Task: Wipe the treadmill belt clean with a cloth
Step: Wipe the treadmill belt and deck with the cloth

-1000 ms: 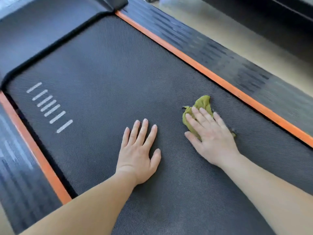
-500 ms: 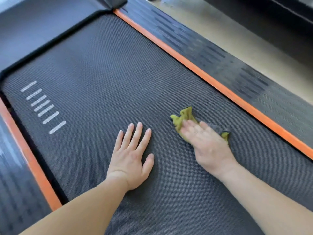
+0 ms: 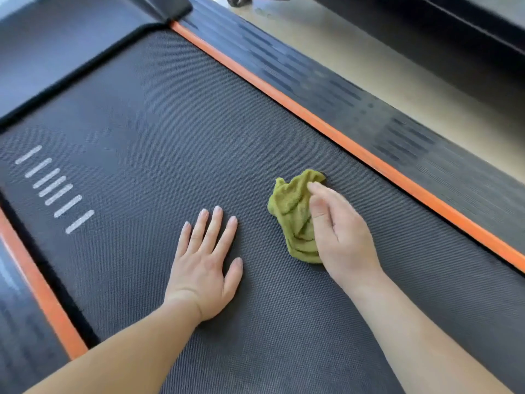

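my left hand (image 3: 204, 265) lies flat on the dark, woven-textured treadmill belt (image 3: 159, 118), fingers straight and spread, holding nothing. just to its right sits the crumpled olive-green terry cloth (image 3: 292, 217), bunched into a lump on the belt rather than spread out. my right hand (image 3: 343, 234) is tipped on its edge over the cloth's right side, with its fingers touching the fabric. they're blurred, so i cannot tell whether they pinch it or only rest on it.

that loose contact is my main worry. if i push now, i think the hand could slide off and leave the cloth behind, or drag only a corner. a lump like this touches little of the belt, so i'd likely leave unwiped streaks between strokes.

my weight is on the left palm. if the belt rolls under it, i could lurch forward.

a stroke to the right could catch the cloth under the orange strip along the belt's right edge (image 3: 355, 149). the far-left part by the row of white dashes (image 3: 54, 189) is a long reach and easy to skip.
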